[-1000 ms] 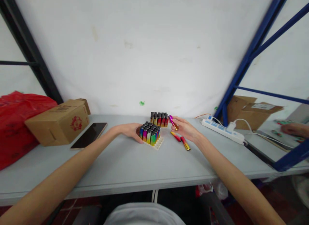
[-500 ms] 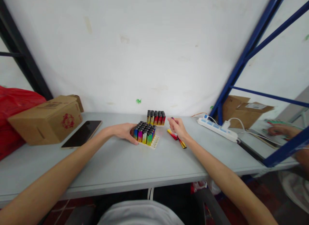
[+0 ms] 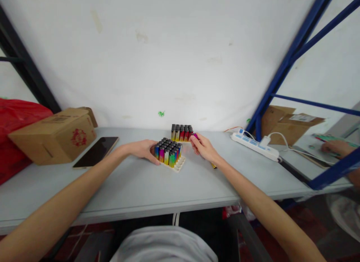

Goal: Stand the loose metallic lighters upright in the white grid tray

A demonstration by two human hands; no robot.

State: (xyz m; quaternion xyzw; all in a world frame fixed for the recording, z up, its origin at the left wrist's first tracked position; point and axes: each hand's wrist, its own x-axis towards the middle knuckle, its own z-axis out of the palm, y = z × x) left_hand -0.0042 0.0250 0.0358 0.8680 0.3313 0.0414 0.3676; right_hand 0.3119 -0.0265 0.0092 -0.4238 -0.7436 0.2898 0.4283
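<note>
A white tray (image 3: pixel 179 166) holds upright colourful lighters (image 3: pixel 167 155) with black tops; its right-hand slots show bare. My left hand (image 3: pixel 145 151) wraps round the left side of this group. To the right, my right hand (image 3: pixel 203 146) is pinched on a small purple-topped lighter (image 3: pixel 195 135), held just beside a second group of upright lighters (image 3: pixel 182 133) in yellow and red at the back. The end of a yellow lighter (image 3: pixel 214 166) shows on the table under my right wrist.
At the left are a cardboard box (image 3: pixel 56 138), a red bag (image 3: pixel 19 123) and a dark phone-like device (image 3: pixel 97 152). On the right lie a white power strip (image 3: pixel 255 146) with cables and a blue frame post (image 3: pixel 289 63). Another person's hand (image 3: pixel 336 146) is beyond it.
My right hand has moved slightly left and up toward the rear group, with the purple lighter in its fingers. It now covers most of the loose lighters. My left hand stays at the tray.
</note>
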